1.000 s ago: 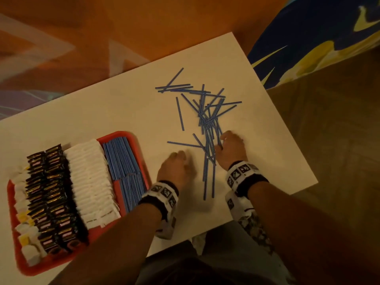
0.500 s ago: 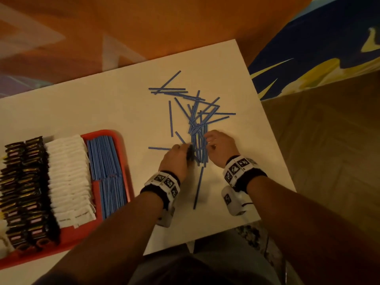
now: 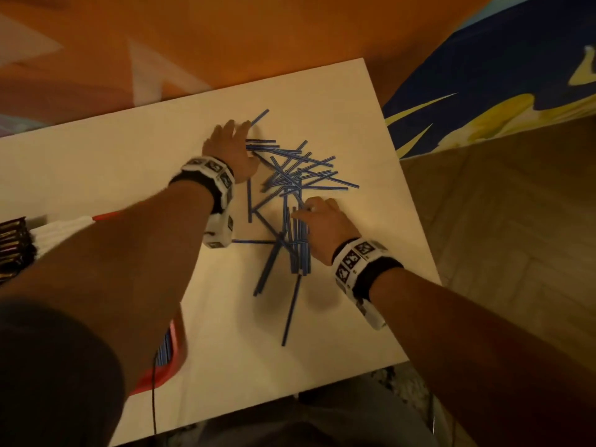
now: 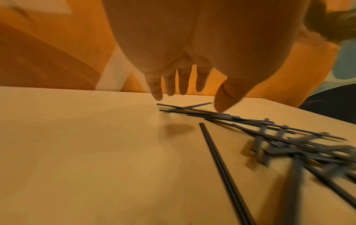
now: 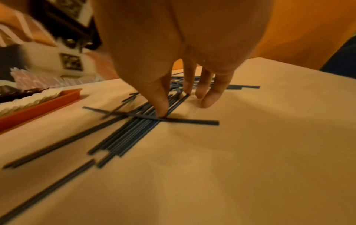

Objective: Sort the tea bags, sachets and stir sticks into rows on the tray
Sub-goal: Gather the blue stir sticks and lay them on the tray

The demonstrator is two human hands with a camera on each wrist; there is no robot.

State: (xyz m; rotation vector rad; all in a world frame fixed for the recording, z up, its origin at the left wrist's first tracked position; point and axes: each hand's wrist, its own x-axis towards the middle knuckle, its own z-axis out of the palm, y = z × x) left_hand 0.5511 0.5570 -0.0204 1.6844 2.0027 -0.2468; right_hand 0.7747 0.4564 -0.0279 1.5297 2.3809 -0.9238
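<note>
Several blue stir sticks (image 3: 290, 179) lie crossed in a loose pile on the white table (image 3: 129, 162). A straighter bundle of sticks (image 3: 298, 246) lies on the near side of the pile. My left hand (image 3: 230, 143) reaches to the pile's far left edge with straight fingers; its thumb (image 4: 223, 105) touches the farthest sticks (image 4: 192, 108). My right hand (image 3: 317, 217) rests on the bundle, its thumb (image 5: 161, 109) and straight fingers pressing the sticks (image 5: 134, 129) onto the table. The red tray (image 3: 106, 217) at the left is mostly hidden by my left arm.
On the tray I see white tea bags (image 3: 61, 230), dark sachets (image 3: 13, 240) and a few sorted sticks (image 3: 164, 350). The tray's rim (image 5: 48, 102) lies left of the bundle. The table's right edge (image 3: 412, 201) runs close to my right hand; orange floor lies beyond.
My left hand has left the near side of the pile and reached to its far left edge. My right hand stays on the gathered bundle. The view has swung right, so the tray has slid out of frame.
</note>
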